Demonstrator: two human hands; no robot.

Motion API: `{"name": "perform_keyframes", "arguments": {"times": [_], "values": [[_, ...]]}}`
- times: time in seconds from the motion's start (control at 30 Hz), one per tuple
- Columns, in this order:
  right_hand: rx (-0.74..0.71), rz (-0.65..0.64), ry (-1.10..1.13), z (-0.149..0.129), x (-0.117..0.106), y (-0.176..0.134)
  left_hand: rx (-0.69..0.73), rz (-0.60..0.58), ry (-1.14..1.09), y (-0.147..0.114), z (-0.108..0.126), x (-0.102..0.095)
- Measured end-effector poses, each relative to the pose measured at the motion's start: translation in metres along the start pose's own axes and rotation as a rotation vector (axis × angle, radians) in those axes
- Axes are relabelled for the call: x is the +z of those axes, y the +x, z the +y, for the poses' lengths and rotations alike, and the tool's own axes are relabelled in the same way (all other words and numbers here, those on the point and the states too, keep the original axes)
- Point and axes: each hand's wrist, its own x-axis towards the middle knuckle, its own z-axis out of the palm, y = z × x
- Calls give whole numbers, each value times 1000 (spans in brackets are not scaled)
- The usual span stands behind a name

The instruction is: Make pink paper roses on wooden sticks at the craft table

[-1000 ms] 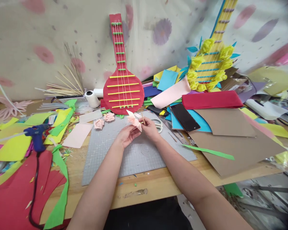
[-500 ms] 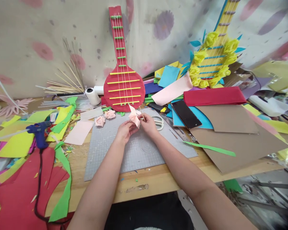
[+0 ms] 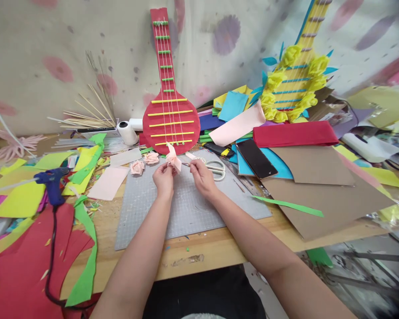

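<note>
A half-shaped pale pink paper flower (image 3: 173, 159) is pinched at its base by my left hand (image 3: 163, 179), above the cutting mat. Just right of it, my right hand (image 3: 202, 176) has its fingers closed on a thin stick-like tool (image 3: 185, 164), whose tip points towards the petals. Most of that tool is hidden in the fingers. Two finished-looking pink paper roses (image 3: 137, 167) lie to the left on the grey cutting mat (image 3: 142, 217). White-handled scissors (image 3: 219, 170) rest right behind my right hand.
Behind the mat stands a red paper lute (image 3: 171, 117); a yellow one (image 3: 292, 86) with flowers leans at right. A phone (image 3: 256, 158) lies on blue sheets beside brown cardboard (image 3: 319, 212). At left are a blue glue gun (image 3: 55, 184), its cord and paper scraps.
My left hand has shifted left with the pink flower. My hands have moved apart, and the thin tool now shows between the right fingers and the flower.
</note>
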Motion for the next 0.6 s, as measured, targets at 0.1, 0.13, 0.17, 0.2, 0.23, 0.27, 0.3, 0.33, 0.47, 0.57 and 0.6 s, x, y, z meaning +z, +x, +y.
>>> {"name": "perform_keyframes", "arguments": {"times": [0.1,0.13,0.17,0.2,0.23,0.27,0.3,0.33,0.47,0.57,0.6], "values": [[-100,-125,-147,-5,7,-4,31,-27,-31,1,-4,0],[-100,-151,-179,-6,9,-5,34,-48,-36,0,-6,0],[-94,-168,-204,-7,10,-5,38,-66,-34,0,-7,0],[-90,-177,-221,-7,9,-5,44,-78,-28,-1,-8,0],[-92,-182,-233,-7,9,-6,54,-84,-15,-1,-9,0],[-102,-186,-238,-7,8,-6,66,-90,0,-1,-11,-1],[-117,-190,-236,-8,6,-7,79,-95,15,0,-12,-1],[-135,-197,-228,-8,5,-7,89,-101,30,1,-13,-2],[-250,-283,-176,-10,6,-9,85,-81,82,7,-19,-7],[-233,-261,-175,-8,9,-7,86,-38,124,8,-18,-7],[-193,-226,-187,-6,9,-6,77,-41,121,7,-17,-6]]}}
